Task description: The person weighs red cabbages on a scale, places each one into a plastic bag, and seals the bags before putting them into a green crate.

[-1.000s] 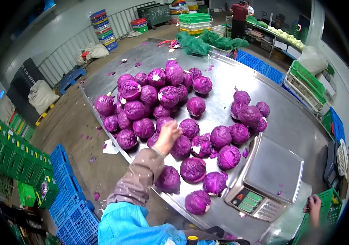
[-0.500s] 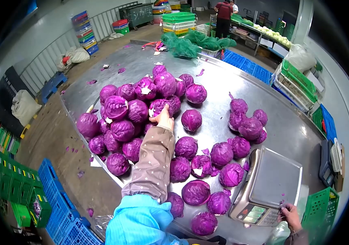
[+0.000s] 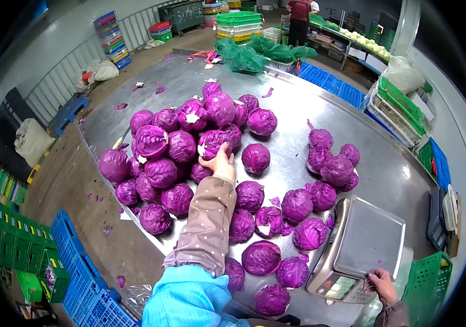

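My left hand [image 3: 221, 162] reaches into a heap of red cabbages, its fingers and thumb closed around one red cabbage [image 3: 211, 144] at the heap's right side. Other cabbages press around it, and a single cabbage [image 3: 256, 158] lies just to the right of the hand. At lower right, my right hand [image 3: 383, 285] is by the front corner of a digital scale [image 3: 369, 237], next to its keypad. Its fingers are curled together; whatever they may hold is too small or hidden to name. Only a tiny purple scrap lies on the scale's pan.
More cabbages are spread over the metal table [image 3: 293, 147], with a cluster [image 3: 335, 169] behind the scale. Green netting [image 3: 244, 57] lies at the far edge. Blue pallets [image 3: 77, 261] and green crates [image 3: 426, 280] flank the table. A person [image 3: 299, 22] stands in the background.
My left hand stays on the same cabbage, which has barely shifted. My right hand has moved slightly up and left along the scale's front corner.
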`<state>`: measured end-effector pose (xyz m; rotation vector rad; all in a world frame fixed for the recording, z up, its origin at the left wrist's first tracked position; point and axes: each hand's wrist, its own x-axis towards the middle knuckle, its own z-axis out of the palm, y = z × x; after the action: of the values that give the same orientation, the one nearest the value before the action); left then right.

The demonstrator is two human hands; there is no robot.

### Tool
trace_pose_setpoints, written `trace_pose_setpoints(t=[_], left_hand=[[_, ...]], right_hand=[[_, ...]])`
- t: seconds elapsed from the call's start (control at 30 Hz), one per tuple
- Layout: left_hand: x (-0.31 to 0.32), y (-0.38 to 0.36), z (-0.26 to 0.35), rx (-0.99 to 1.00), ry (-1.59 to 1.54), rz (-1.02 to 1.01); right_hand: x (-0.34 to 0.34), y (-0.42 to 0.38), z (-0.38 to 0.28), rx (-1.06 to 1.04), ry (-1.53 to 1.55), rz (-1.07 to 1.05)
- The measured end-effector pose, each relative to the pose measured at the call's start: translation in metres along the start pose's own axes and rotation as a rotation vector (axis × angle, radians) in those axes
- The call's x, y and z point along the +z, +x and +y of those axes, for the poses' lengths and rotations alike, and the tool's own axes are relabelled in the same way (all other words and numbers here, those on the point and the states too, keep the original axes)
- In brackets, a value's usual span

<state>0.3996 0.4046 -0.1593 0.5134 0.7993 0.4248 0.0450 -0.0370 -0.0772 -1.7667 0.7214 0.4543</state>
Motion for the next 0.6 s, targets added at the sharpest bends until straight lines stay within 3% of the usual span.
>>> trace_pose_setpoints(t=[0.07, 0.2, 0.37, 0.43, 0.5, 0.53, 0.6], left_hand=[[-0.013, -0.003, -0.003, 0.029, -0.039, -0.116], [-0.034, -0.042, -0.002, 0.007, 0.183, -0.387], [-0.047, -0.133, -0.017, -0.317, 0.593, -0.899], [-0.050, -0.187, -0.031, -0.446, 0.621, -1.067], [-0.051, -0.228, -0.058, -0.230, 0.884, -1.324], [-0.058, -0.241, -0.082, -0.237, 0.904, -1.406], [-0.068, -0.271, -0.115, -0.006, 1.128, -1.544]], right_hand=[[-0.002, -0.003, 0.006, 0.010, 0.031, 0.007], [-0.002, -0.001, 0.006, -0.017, 0.051, 0.020], [0.028, 0.007, -0.016, -0.104, 0.065, -0.027], [0.041, 0.007, -0.024, -0.285, 0.112, -0.034], [0.053, 0.000, -0.034, -0.394, 0.133, 0.057], [0.054, -0.003, -0.036, -0.430, 0.136, 0.082], [0.050, -0.008, -0.033, -0.443, 0.196, 0.130]])
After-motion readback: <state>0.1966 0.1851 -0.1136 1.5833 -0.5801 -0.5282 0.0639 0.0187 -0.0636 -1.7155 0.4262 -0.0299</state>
